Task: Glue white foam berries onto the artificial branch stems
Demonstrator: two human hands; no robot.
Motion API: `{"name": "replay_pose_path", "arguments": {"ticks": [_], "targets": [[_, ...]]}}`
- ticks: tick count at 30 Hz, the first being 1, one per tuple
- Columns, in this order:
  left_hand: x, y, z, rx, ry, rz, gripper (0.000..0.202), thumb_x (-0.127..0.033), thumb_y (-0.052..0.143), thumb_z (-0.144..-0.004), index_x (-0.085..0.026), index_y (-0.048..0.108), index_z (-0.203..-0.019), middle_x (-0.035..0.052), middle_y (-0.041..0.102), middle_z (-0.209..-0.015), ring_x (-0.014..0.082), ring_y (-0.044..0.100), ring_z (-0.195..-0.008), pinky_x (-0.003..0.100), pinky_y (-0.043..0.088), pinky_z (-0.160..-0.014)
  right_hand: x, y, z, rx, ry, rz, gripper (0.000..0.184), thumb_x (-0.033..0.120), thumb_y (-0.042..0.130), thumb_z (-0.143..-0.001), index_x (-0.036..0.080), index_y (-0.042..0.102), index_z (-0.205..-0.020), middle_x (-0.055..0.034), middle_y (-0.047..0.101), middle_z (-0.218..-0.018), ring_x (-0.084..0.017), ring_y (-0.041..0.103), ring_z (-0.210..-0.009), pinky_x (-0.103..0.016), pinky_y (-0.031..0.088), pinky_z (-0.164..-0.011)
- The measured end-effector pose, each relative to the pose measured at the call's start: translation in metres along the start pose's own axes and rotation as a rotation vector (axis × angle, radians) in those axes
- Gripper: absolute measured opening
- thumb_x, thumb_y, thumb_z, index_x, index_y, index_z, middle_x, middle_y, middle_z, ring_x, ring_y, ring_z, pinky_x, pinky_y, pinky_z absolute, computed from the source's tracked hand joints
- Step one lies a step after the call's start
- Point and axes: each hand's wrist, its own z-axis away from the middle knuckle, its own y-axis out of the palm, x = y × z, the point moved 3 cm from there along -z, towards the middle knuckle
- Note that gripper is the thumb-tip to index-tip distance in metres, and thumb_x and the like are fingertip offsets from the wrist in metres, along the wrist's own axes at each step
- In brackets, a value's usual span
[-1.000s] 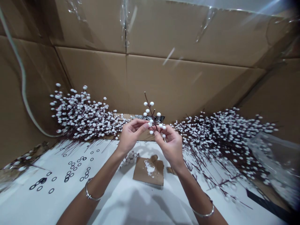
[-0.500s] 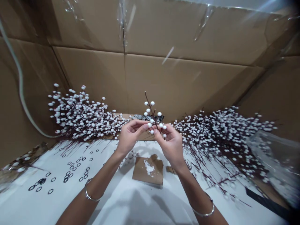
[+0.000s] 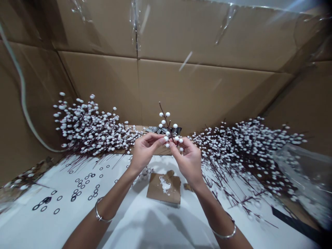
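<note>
Between my two hands, an artificial berry branch (image 3: 164,117) with white berries on a dark brown stem stands upright above the table. My left hand (image 3: 145,148) pinches a white berry (image 3: 166,138) on its lower left side between thumb and fingertips. With thumb and bent fingers, my right hand (image 3: 188,159) grips the stem low down, among the lowest berries. The stem's lower end is hidden behind that hand. Below them lies a brown cardboard piece (image 3: 153,188) carrying a smear of white paste (image 3: 165,185).
Berry branches are heaped at the left (image 3: 88,128) and the right (image 3: 233,148). Several black rings (image 3: 75,190) are scattered on the white table (image 3: 124,221). Clear plastic wrap (image 3: 308,173) lies at far right. A cardboard wall (image 3: 207,93) rises behind; a pale cable (image 3: 23,90) hangs left.
Both hands keep their hold on the branch. The branch and my right hand have shifted very slightly to the left.
</note>
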Motion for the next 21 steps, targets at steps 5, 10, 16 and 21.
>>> {"name": "replay_pose_path", "arguments": {"ticks": [5,10,16,21], "targets": [[0.001,0.001,0.002,-0.017,0.022,-0.003,0.014,-0.026,0.073,-0.08,-0.015,0.072,-0.089,0.0052,0.073,-0.092,0.0166,0.069,-0.088,0.028,0.054,-0.085,-0.002,0.001,0.0,0.004,-0.012,0.0,0.014,0.035,0.064,-0.085,0.021,0.064,-0.086,-0.0036,0.068,-0.089,-0.017,0.06,-0.078,-0.029,0.047,-0.07],[0.0,0.002,0.002,-0.036,0.042,-0.022,0.015,-0.026,0.073,-0.08,-0.014,0.071,-0.089,0.0055,0.073,-0.092,0.0162,0.069,-0.088,0.027,0.054,-0.084,-0.005,0.001,-0.002,0.027,-0.002,-0.024,0.016,0.035,0.065,-0.085,0.02,0.065,-0.09,-0.0041,0.069,-0.092,-0.017,0.061,-0.08,-0.03,0.047,-0.071],[0.002,-0.002,-0.006,0.04,-0.045,0.032,0.032,-0.037,0.07,-0.083,-0.016,0.066,-0.107,0.0076,0.072,-0.098,0.0183,0.068,-0.092,0.029,0.052,-0.085,-0.007,-0.003,-0.007,0.067,0.116,-0.182,0.017,0.036,0.069,-0.082,0.02,0.067,-0.088,-0.003,0.07,-0.092,-0.017,0.063,-0.085,-0.028,0.047,-0.074],[0.001,-0.001,-0.007,0.275,-0.124,-0.04,0.042,-0.048,0.049,-0.094,-0.012,0.068,-0.103,0.0115,0.07,-0.099,0.0194,0.066,-0.093,0.03,0.05,-0.084,-0.013,-0.004,-0.014,0.043,0.282,-0.451,0.021,0.033,0.075,-0.076,0.019,0.073,-0.091,-0.0041,0.072,-0.097,-0.015,0.063,-0.086,-0.024,0.049,-0.072]]}}
